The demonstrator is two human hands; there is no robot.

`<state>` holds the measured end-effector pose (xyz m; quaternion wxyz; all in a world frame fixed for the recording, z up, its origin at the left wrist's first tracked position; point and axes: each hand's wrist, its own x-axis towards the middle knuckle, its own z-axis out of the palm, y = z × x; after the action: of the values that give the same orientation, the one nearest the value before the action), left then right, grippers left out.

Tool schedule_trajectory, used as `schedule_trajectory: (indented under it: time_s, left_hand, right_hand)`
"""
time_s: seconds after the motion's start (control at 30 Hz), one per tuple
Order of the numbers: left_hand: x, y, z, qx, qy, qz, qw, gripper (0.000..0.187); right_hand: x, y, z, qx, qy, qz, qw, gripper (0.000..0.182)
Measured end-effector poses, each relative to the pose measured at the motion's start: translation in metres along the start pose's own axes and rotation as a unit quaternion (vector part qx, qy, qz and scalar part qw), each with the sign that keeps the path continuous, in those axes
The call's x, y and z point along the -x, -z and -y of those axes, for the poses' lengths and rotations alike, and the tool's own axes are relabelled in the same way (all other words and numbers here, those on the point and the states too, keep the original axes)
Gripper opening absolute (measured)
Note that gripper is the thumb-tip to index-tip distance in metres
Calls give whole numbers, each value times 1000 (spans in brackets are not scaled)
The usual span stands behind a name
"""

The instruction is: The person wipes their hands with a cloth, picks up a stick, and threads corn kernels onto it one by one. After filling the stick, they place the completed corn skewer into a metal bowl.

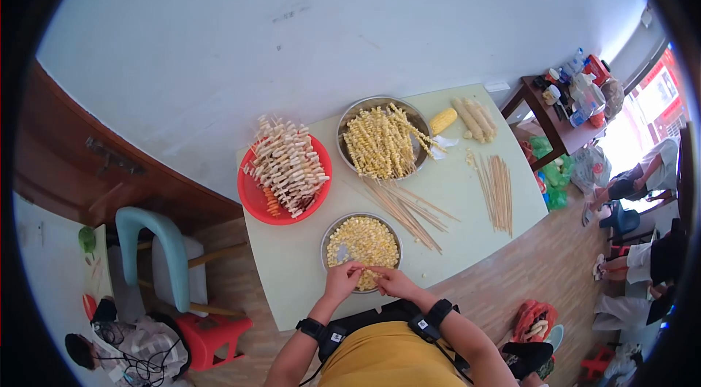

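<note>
Both hands meet over the near rim of a metal bowl (361,235) of loose corn kernels. My left hand (343,281) has its fingers pinched together. My right hand (394,282) is closed too, its fingertips close to the left ones. Something thin and pale seems to lie between the fingertips, too small to make out. Beyond the bowl, thin wooden skewers (409,213) lie in a loose fan. Behind them, a larger metal bowl (349,111) holds skewers threaded with corn kernels (376,142).
A red basin (252,201) with loaded skewers (288,164) stands at the table's left. Toward the right lie a corn cob (442,120), wrapped pale cobs (475,119) and more bare skewers (496,193). A teal chair (142,226) and red stool (212,343) are left; several people sit far right.
</note>
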<state>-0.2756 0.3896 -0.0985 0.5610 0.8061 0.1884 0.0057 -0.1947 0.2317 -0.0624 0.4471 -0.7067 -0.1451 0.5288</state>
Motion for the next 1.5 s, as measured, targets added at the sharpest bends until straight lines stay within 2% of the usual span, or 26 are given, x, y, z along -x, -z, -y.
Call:
schedule_trajectory:
  time_s: [0.07, 0.17, 0.3, 0.4, 0.47, 0.5, 0.57, 0.67, 0.9, 1.0, 1.07, 1.2, 1.27, 1.5]
  left_hand:
    - [-1, 0, 0, 87, 41, 15, 995, 14]
    - [-1, 1, -6, 105, 70, 63, 990, 16]
    - [-5, -4, 2, 135, 55, 42, 988, 15]
    - [-15, 4, 6, 107, 59, 11, 992, 16]
    - [-24, 11, 13, -89, 37, -75, 993, 19]
    - [-25, 11, 16, -88, 36, -75, 993, 19]
    - [-28, 10, 18, -203, -29, -76, 976, 18]
    - [-29, 5, 10, -242, -22, -39, 969, 13]
    - [-30, 1, 9, -237, -26, -30, 971, 10]
    - [-27, -2, 6, -167, -13, -58, 984, 9]
    - [-23, -3, 13, -67, 30, -62, 995, 10]
    - [-12, -7, 21, 19, 53, -86, 995, 13]
    - [-8, -6, 15, 84, 94, -87, 988, 13]
    - [-2, -2, 6, 72, 106, -111, 985, 11]
  right_hand:
    - [0, 0, -1, 22, 25, -10, 999, 38]
    - [-5, -1, -8, 36, 28, -24, 999, 38]
    - [-10, 1, -12, 41, 30, -31, 998, 38]
    - [-4, 4, 3, 25, 16, -60, 998, 39]
    - [0, 7, 9, -5, -11, -91, 996, 38]
    - [-1, 9, 4, -5, -11, -91, 996, 38]
    - [-3, 14, -7, 2, -28, -84, 996, 38]
    - [-2, 17, -12, -22, -42, -65, 997, 38]
    - [0, 20, -8, -17, -32, -38, 999, 39]
    - [-4, 19, -4, -2, -34, -29, 999, 38]
    - [-9, 15, -3, 11, -22, -13, 1000, 38]
    - [-16, 8, -3, 24, -10, 0, 1000, 38]
    - [-15, 8, 0, 40, 0, 0, 999, 38]
    - [-14, 6, 8, 23, -9, 17, 1000, 38]
